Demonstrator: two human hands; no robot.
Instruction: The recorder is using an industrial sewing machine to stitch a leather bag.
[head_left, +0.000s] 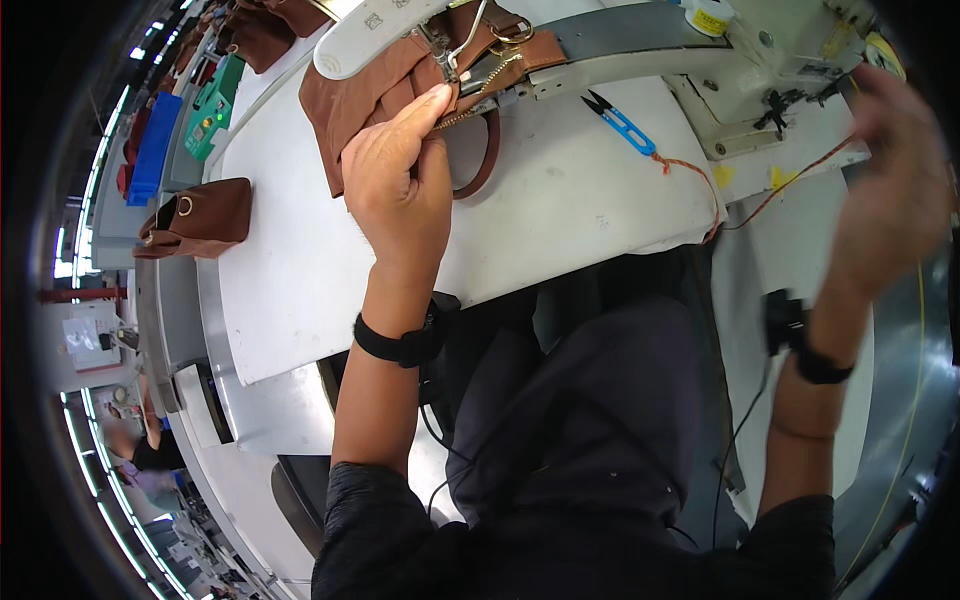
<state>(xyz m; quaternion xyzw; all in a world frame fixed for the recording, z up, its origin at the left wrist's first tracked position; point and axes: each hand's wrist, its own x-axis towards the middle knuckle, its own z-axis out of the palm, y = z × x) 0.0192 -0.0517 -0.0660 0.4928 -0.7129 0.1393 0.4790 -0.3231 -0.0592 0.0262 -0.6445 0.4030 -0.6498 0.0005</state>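
Note:
A brown leather-like bag with a zipper, a metal ring and a handle loop is fitted over the narrow arm of a sewing machine. My left hand has its fingers pressed together at the bag's edge, right beside the presser foot. At the far right, my right hand is raised next to the machine's body. Motion smears its fingers, so their grip is unclear. Blue thread snips lie on the white table between my hands, tied to an orange-brown cord.
Another brown bag sits at the table's left edge. Beyond it are a blue bin, a green box and more brown bags. A white-and-yellow tub stands on the machine. One person is far off left.

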